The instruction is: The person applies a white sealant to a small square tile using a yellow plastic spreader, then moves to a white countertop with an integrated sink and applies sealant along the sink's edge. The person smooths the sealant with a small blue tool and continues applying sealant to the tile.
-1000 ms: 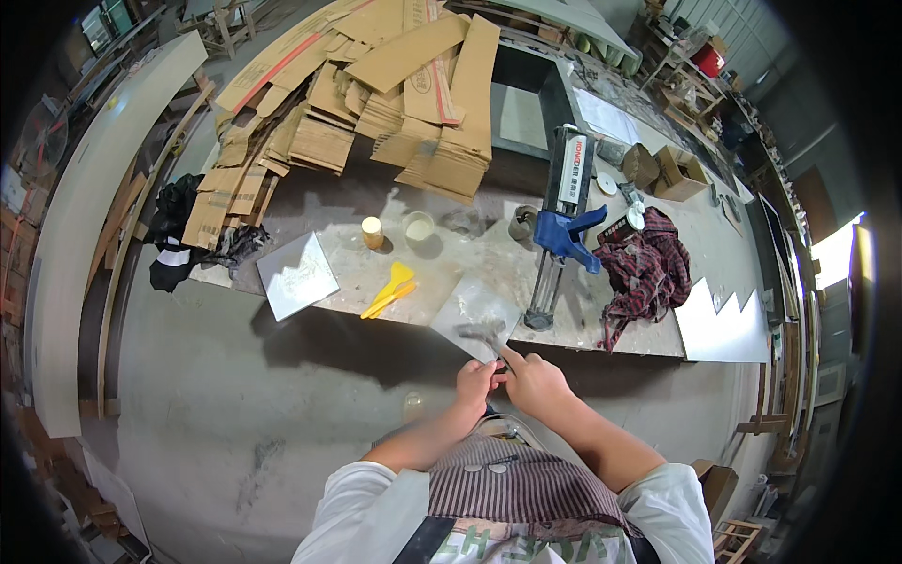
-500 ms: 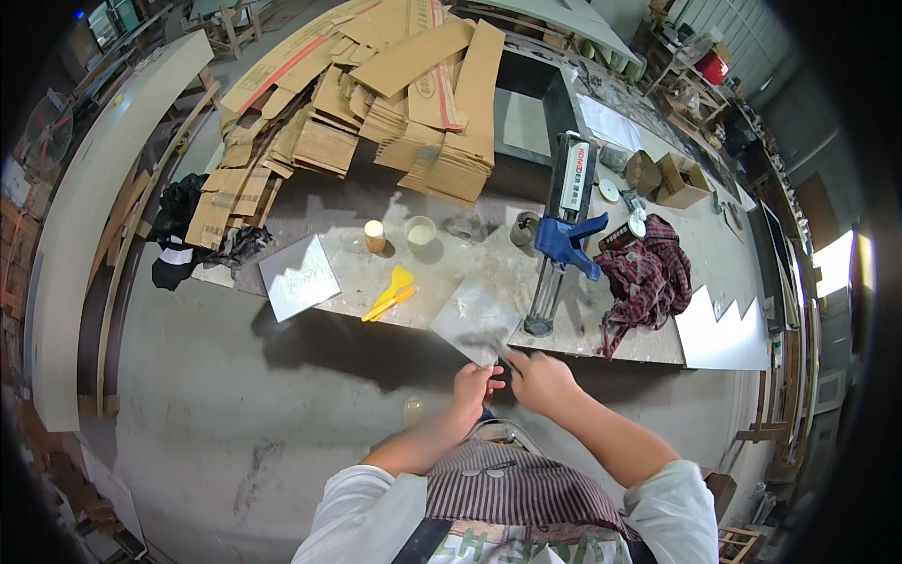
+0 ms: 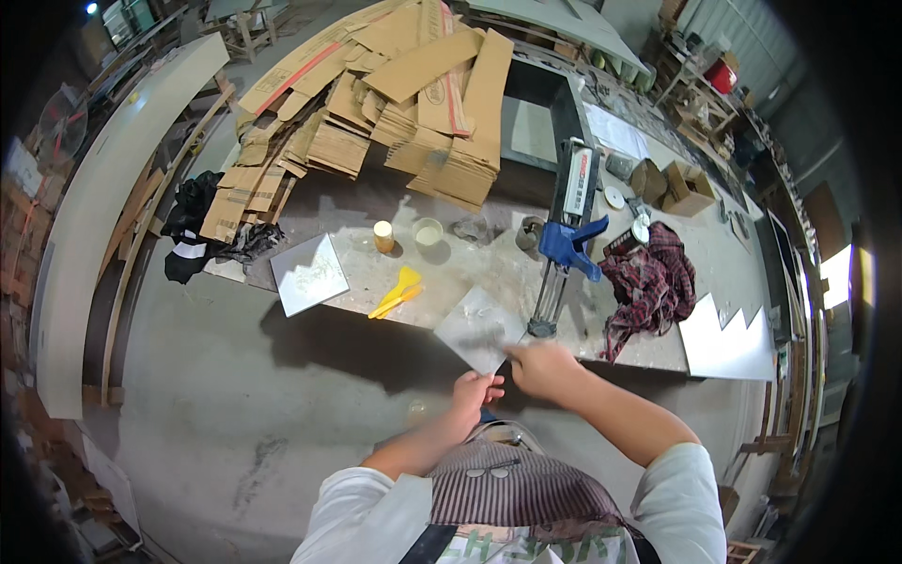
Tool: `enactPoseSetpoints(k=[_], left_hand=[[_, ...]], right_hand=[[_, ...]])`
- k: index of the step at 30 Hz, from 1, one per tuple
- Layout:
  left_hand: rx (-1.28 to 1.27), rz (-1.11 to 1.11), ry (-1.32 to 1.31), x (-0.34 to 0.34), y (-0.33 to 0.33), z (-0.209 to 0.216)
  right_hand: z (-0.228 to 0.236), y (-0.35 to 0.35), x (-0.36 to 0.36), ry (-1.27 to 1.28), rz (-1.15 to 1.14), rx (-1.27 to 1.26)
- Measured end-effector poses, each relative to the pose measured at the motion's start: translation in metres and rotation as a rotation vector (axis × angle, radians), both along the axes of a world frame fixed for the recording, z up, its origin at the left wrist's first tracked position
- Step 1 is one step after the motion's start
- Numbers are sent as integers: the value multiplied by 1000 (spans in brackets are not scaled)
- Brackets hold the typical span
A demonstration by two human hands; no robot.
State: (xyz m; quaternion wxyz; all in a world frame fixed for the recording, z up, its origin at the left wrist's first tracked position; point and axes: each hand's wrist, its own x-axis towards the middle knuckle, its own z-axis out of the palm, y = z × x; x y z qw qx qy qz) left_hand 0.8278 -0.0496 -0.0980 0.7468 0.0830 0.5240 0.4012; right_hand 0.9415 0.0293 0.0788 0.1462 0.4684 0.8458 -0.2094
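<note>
My left hand [image 3: 477, 395] is closed at the near corner of a square pale grey panel [image 3: 477, 310], which overhangs the table's front edge. Whitish smears mark the panel's surface. Over its right side, my right hand [image 3: 547, 369] is closed round a scraper [image 3: 492, 344]; motion blurs the blade, so its exact shape is unclear. Just beyond my right hand lies a caulking gun [image 3: 569, 240] with a blue handle and a white cartridge. Yellow plastic spreaders [image 3: 398, 293] lie to the left of the panel. Farther left, another square panel [image 3: 311, 274] juts over the edge.
Behind the panel stand a small amber bottle [image 3: 383, 237] and a pale cup [image 3: 427, 233]. A checked cloth [image 3: 656, 287] and a zigzag-edged white sheet [image 3: 728, 340] lie to the right. Stacked cardboard [image 3: 413, 103] covers the back left. An open carton [image 3: 688, 188] is at the back right.
My right hand has shifted slightly, and the scraper has moved a little over the panel. My left hand stays at the near corner. The whole view has shifted slightly.
</note>
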Motion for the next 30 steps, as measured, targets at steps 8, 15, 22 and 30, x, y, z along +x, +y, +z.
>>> enactPoseSetpoints(k=[8, 15, 22, 30], left_hand=[[45, 7, -10, -3, -10, 21], [21, -16, -53, -4, -19, 29], [55, 0, -70, -10, -21, 10], [30, -51, -19, -9, -22, 5]], right_hand=[[4, -6, -21, -47, -11, -58], [-24, 1, -22, 55, -47, 64], [12, -36, 44, -11, -1, -33], [11, -4, 46, 10, 9, -53]])
